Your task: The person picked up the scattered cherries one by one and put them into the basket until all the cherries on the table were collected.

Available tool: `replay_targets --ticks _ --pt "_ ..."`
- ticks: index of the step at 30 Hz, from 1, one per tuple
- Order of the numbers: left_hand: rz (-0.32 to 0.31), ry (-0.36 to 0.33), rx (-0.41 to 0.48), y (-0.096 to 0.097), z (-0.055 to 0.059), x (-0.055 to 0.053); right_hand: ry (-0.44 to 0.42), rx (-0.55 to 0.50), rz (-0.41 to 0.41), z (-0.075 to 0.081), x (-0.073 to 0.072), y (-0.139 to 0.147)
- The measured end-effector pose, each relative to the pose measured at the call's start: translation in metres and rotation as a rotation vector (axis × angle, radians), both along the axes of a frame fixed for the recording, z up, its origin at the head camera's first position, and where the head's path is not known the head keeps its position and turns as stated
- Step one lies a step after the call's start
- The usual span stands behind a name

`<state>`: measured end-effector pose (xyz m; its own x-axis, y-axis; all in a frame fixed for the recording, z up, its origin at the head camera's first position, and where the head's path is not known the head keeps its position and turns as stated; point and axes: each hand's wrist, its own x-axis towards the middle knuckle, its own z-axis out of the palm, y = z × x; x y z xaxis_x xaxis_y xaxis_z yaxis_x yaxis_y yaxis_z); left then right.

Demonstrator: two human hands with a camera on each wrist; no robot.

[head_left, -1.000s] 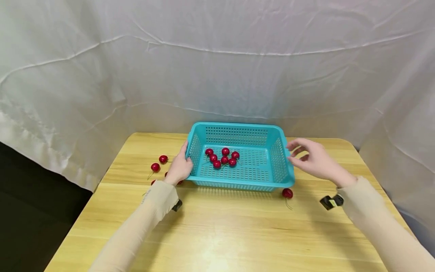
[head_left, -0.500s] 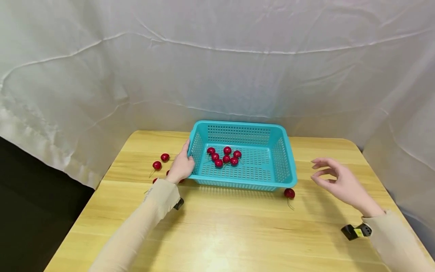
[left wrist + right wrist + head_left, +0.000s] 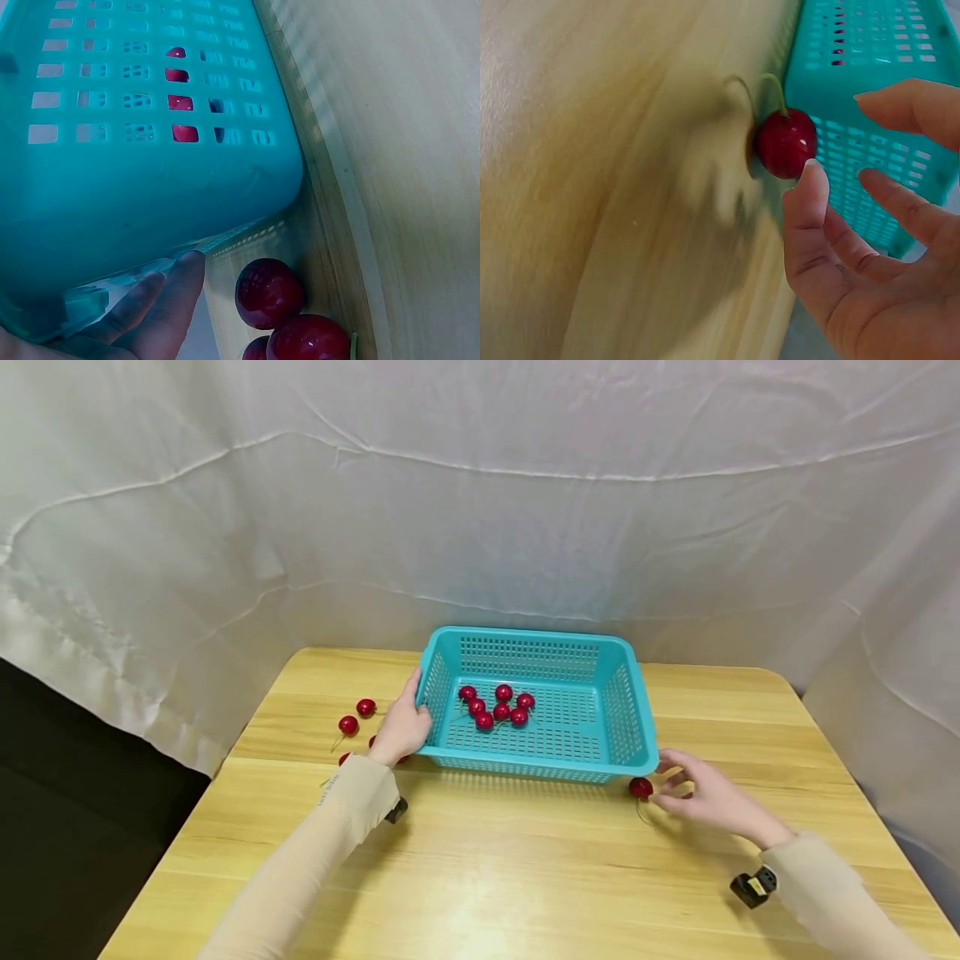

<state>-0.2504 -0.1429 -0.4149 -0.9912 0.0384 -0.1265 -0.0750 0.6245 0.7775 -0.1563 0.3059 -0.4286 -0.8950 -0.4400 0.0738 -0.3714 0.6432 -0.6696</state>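
A turquoise plastic basket [image 3: 540,767] with perforated walls stands on the table, several red cherries [image 3: 502,711] lying on its floor. My left hand [image 3: 402,727] grips its left side at the rim; in the left wrist view its fingers [image 3: 176,300] reach beneath the rim along the outer wall. A single cherry [image 3: 641,788] with a green stem rests on the table by the basket's front right corner. Beside it my right hand [image 3: 701,793] has its fingers loosely bent and parted. In the right wrist view one fingertip overlaps this cherry's [image 3: 786,144] lower edge, without a grip on it.
More loose cherries [image 3: 348,725] lie left of the basket, some partly hidden by the left hand and sleeve. The wooden table [image 3: 510,868] runs back to a pale hanging cloth [image 3: 525,527]. A dark area [image 3: 82,810] lies beyond the table's left edge.
My right hand left the basket's right rim, drew away to the right, then came back left and lower beside the single cherry. The left hand stays at the basket.
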Motion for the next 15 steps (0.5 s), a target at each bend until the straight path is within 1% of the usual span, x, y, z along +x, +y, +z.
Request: replay_targets --ticks 3,8,15 --pt "0.000 -0.003 0.000 0.000 0.000 0.001 0.006 0.009 0.042 -0.003 -0.002 -0.002" --pt "0.001 -0.007 -0.005 0.000 0.000 0.001 0.013 0.045 0.083 -0.007 -0.005 -0.006" --pt "-0.001 -0.005 -0.009 0.001 0.001 0.001 0.067 0.096 0.132 -0.010 -0.008 -0.013"
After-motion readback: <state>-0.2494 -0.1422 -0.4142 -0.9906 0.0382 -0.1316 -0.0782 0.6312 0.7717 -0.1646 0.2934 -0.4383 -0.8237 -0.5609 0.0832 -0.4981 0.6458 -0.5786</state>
